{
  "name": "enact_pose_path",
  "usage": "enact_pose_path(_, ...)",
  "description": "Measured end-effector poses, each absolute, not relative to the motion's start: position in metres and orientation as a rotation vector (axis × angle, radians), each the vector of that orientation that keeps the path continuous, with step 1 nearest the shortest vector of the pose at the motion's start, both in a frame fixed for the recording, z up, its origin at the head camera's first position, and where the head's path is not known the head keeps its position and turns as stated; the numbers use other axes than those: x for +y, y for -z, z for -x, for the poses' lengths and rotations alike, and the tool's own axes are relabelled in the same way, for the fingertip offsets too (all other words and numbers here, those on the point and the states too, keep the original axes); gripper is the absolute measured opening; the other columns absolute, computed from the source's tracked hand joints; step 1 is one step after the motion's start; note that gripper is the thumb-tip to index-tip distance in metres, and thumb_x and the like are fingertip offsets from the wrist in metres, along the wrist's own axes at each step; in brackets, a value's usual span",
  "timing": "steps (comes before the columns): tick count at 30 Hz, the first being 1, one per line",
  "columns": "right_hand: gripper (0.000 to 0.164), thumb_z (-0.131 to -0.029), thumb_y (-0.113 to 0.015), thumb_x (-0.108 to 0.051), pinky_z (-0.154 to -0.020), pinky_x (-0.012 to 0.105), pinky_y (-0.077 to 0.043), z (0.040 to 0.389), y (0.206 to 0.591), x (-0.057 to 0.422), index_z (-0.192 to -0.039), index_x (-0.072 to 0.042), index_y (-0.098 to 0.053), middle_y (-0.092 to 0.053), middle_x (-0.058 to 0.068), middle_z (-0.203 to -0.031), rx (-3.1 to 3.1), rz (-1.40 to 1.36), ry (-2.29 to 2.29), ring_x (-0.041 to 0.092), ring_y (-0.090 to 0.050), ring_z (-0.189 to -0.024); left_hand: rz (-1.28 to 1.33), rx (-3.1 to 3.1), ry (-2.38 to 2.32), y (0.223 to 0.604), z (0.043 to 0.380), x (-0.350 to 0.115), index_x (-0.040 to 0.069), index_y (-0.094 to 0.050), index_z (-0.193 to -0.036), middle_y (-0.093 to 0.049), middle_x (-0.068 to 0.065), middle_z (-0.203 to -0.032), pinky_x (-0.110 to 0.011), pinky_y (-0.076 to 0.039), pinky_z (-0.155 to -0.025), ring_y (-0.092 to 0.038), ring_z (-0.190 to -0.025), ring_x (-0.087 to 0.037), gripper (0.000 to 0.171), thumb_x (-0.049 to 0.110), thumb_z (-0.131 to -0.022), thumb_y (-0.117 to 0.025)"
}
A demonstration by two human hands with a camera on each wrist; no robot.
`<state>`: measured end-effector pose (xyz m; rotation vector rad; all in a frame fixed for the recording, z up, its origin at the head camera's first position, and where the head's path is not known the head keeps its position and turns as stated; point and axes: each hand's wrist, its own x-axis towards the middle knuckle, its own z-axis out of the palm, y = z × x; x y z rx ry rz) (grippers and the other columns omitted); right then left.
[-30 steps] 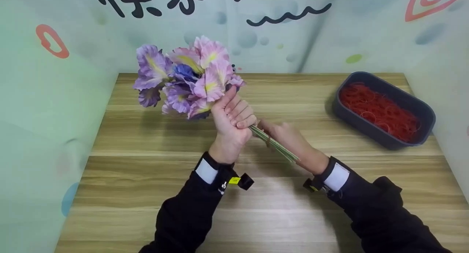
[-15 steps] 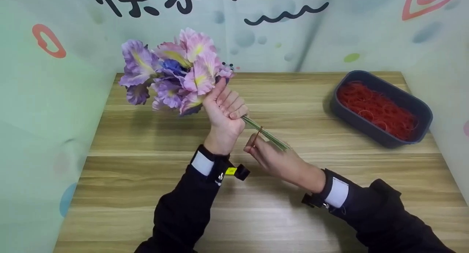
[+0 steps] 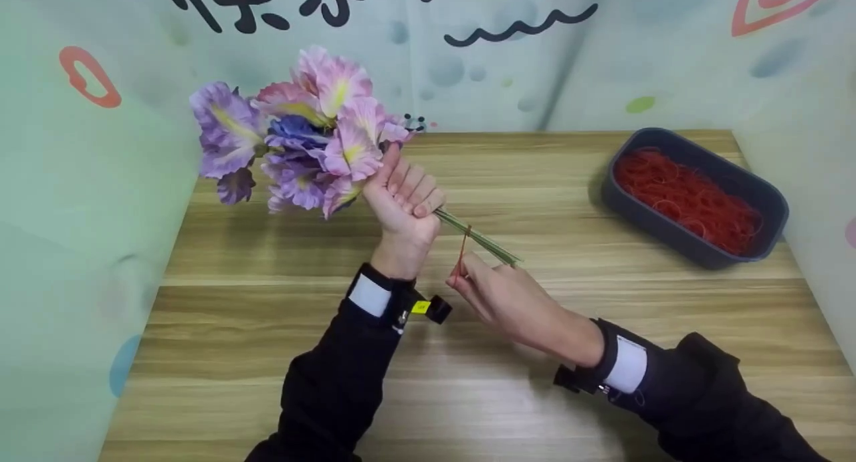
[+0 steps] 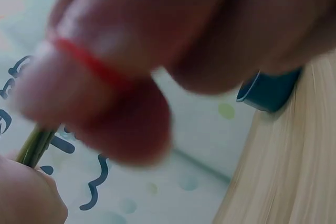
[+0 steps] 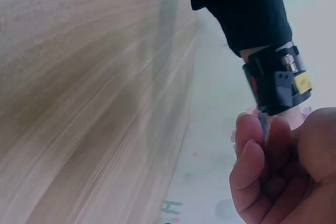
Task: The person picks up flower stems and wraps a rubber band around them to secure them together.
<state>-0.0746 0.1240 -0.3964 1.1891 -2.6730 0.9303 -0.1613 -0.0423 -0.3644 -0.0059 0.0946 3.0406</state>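
My left hand (image 3: 404, 204) grips a bunch of artificial flowers (image 3: 351, 151) with purple, pink and blue petals, just below the blooms. Its thumb points up toward the petals, and the green stems (image 3: 491, 245) slant out to the lower right. A red rubber band (image 3: 463, 251) loops round the stems and stretches down to my right hand (image 3: 515, 301), whose thumb and fingers pinch it. The left wrist view shows the rubber band (image 4: 92, 64) close up across a blurred finger. In the right wrist view the fingers of the right hand (image 5: 273, 166) are curled.
On the right of the wooden table (image 3: 267, 355) stands a dark grey bin (image 3: 695, 248) holding many red rubber bands (image 3: 689, 198). Printed backdrop walls (image 3: 80, 214) border the table at the back and sides.
The bouquet and left hand have shifted left. My right hand has drawn away from the stems toward the lower left, pulling the rubber band out into a stretched loop.
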Motion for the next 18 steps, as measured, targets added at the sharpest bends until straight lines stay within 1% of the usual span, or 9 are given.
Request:
enact_pose_path(4, 0.008, -0.105, -0.057, -0.014, -0.048, 0.023, -0.043, 0.0732, 0.3947, 0.1260, -0.100, -0.008, -0.055, -0.053, -0.006, -0.072, -2.572, -1.205, -1.029, 0.007, -0.047, -0.058, -0.005, 0.105, -3.050, 0.3628, 0.1612, -0.0411, 0.018, -0.034, -0.048, -0.032, 0.007, -0.037, -0.017, -0.018, -0.029, -0.012, -0.037, -0.005, 0.062, 0.029, -0.109, -0.030)
enact_pose_path(8, 0.007, -0.104, -0.058, -0.010, -0.048, 0.021, -0.040, 0.0728, 0.3972, 0.1264, -0.098, -0.008, -0.054, -0.052, -0.006, -0.072, -2.519, -1.203, -1.095, 0.004, -0.042, -0.058, -0.020, 0.137, -3.053, 0.3616, 0.1609, -0.0402, 0.018, -0.034, -0.049, -0.032, 0.007, -0.038, -0.017, -0.018, -0.029, -0.012, -0.037, -0.005, 0.062, 0.028, -0.110, -0.029)
enact_pose_path(15, 0.005, -0.103, -0.058, -0.009, -0.050, 0.021, -0.044, 0.0720, 0.3975, 0.1262, -0.099, -0.007, -0.056, -0.058, -0.005, -0.077, -2.503, -1.184, -1.140, 0.003, -0.045, -0.059, -0.066, 0.168, -3.068, 0.3621, 0.1604, -0.0402, 0.018, -0.034, -0.049, -0.033, 0.007, -0.038, -0.017, -0.017, -0.030, -0.011, -0.038, -0.005, 0.062, 0.029, -0.110, -0.025)
enact_pose_path(18, 0.005, -0.104, -0.057, -0.010, -0.050, 0.022, -0.044, 0.0715, 0.3973, 0.1274, -0.099, -0.008, -0.056, -0.058, -0.005, -0.077, -2.523, -1.169, -1.149, 0.003, -0.045, -0.059, -0.086, 0.214, -3.080, 0.3633, 0.1598, -0.0401, 0.018, -0.034, -0.050, -0.033, 0.007, -0.038, -0.017, -0.016, -0.030, -0.011, -0.038, -0.004, 0.062, 0.028, -0.110, -0.024)
